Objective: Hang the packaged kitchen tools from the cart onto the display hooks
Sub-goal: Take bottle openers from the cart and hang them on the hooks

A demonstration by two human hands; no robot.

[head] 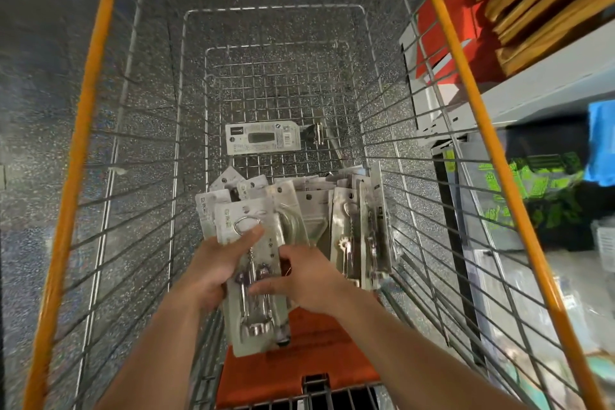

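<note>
Left hand (206,276) clamped round a bundle of blister packs (256,336) at the near end of the cart (86,110), thumb across the top card. Right hand (306,280) pinches the bundle's right edge. Best to line up the hang-holes before lifting, since loose cards slip. Spare packs (349,226) stand just beyond and a lone pack (263,138) lies farther up the basket. Speckled floor (33,76) beneath — shelving (549,83) to the right.
</note>
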